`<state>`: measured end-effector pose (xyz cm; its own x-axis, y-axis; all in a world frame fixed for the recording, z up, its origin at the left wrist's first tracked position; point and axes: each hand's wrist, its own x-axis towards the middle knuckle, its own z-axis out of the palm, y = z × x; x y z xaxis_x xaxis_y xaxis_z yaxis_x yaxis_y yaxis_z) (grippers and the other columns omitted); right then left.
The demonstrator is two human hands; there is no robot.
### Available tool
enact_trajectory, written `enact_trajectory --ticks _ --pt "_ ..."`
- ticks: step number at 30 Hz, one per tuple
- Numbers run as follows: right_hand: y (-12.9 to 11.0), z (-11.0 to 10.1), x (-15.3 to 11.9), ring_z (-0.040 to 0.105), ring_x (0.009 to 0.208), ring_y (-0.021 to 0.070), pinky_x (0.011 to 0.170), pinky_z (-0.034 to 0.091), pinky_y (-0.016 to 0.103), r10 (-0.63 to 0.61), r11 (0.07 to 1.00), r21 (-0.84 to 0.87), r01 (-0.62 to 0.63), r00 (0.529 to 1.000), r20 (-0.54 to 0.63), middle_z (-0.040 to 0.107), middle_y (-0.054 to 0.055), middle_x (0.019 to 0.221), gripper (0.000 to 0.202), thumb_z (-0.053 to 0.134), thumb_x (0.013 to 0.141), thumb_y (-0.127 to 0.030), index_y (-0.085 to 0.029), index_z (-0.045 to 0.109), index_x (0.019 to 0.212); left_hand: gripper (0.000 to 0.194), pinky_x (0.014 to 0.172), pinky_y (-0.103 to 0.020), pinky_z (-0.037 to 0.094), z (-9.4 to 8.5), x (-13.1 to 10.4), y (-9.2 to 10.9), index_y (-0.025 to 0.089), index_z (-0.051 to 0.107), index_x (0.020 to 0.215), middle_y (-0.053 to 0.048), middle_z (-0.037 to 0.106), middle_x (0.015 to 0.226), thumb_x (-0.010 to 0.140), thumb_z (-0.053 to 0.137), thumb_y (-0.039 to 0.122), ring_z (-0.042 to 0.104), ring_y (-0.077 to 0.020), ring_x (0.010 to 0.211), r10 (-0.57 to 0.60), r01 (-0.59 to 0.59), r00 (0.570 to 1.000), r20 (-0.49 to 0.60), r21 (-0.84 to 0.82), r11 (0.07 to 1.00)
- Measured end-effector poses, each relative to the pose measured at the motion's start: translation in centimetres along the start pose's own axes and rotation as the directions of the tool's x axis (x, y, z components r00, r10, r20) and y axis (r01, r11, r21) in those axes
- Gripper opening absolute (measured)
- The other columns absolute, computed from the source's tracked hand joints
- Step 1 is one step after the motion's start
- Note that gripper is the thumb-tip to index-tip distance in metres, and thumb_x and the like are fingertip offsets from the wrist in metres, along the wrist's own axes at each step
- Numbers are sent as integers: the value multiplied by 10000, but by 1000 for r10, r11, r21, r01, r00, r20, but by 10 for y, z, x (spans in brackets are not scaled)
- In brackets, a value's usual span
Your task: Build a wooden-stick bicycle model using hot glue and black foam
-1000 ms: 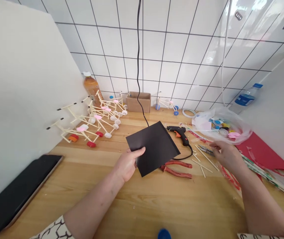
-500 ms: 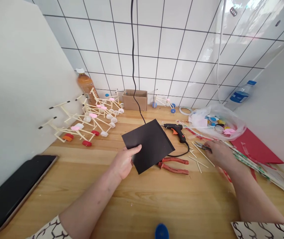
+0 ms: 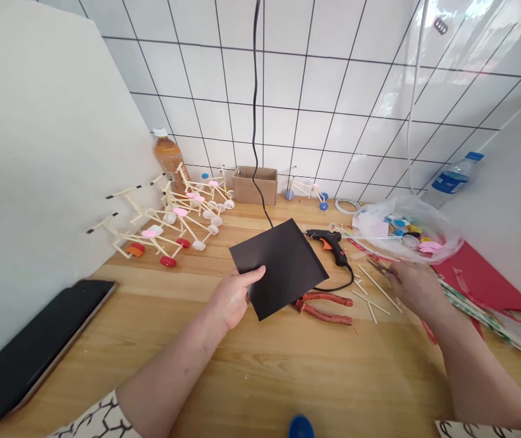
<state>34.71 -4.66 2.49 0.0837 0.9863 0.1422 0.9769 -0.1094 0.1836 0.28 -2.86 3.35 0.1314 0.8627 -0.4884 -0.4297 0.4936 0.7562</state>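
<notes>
"Thin, black, four-cornered, paper-like sheet, gripped in the left hand, held over the pale wooden tabletop!"
"And over on the right?"
"Slim, pointed metal tool, clasped in the right hand, just beside thin pale wooden sticks, near a clear plastic bag of coloured caps!"

L fingers pinched | R fingers curled | arms extd fwd
</notes>
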Motion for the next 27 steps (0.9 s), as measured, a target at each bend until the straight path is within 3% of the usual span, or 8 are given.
enact_trajectory --ticks 2,5,6,8,11,13,19,27 --pt "-4 -11 -5 596 828 298 702 414 384 82 991 120 -60 978 -193 664 160 827 234 425 807 -286 -149 608 756 249 680 -246 540 0 0 1 132 683 922 -102 672 1053 674 685 149 645 -202 893 0 0 1000 -5 -2 1000" --pt "-18 -33 -15 605 804 267 676 442 368 349 860 493 -129 855 -385 661 128 903 225 471 798 -369 -178 577 852 246 679 -250 542 -1 0 1 127 681 919 -106 670 1056 675 687 161 643 -209 905 9 -9 1000 -15 -1 1000" --pt "-25 -40 -19 609 731 239 625 450 345 455 746 653 -132 817 -355 663 98 855 234 493 792 -408 -197 559 868 244 682 -253 543 -1 0 1 125 681 915 -108 670 1055 675 688 163 643 -212 906 11 -11 1000 -17 -2 1000" --pt "-39 -50 -24 584 593 174 539 447 291 503 399 915 -48 846 -175 643 38 743 239 496 806 -458 -220 506 817 251 695 -263 544 -1 1 1 122 680 917 -111 670 1056 670 691 161 643 -219 911 10 -11 1000 -19 -9 1000" --pt "-61 -52 -26 428 385 97 394 350 231 310 -120 991 -67 945 102 529 -41 542 298 565 756 -488 -224 437 708 277 718 -278 544 0 0 2 123 677 932 -110 670 1055 658 700 155 641 -228 925 13 -13 1000 -25 -25 1000" --pt "-73 -47 -26 363 357 81 367 287 219 149 -240 952 -187 962 227 477 -54 499 317 562 748 -516 -217 457 722 290 733 -280 542 1 0 3 128 675 939 -106 673 1051 652 705 150 638 -230 934 20 -22 999 -39 -33 999" --pt "-93 -37 -37 385 483 90 452 302 234 -5 16 948 -317 948 317 441 -24 572 426 441 819 -557 -162 601 822 317 793 -287 533 -1 2 3 140 672 958 -92 670 1062 644 720 154 624 -231 974 72 -76 996 -44 -92 993" --pt "-99 -35 -43 430 591 123 489 352 228 -49 183 905 -384 916 398 484 7 666 443 446 788 -600 -198 630 821 321 845 -298 519 0 1 5 144 678 951 -75 683 1034 634 721 126 612 -230 1001 122 -135 989 -81 -178 975"
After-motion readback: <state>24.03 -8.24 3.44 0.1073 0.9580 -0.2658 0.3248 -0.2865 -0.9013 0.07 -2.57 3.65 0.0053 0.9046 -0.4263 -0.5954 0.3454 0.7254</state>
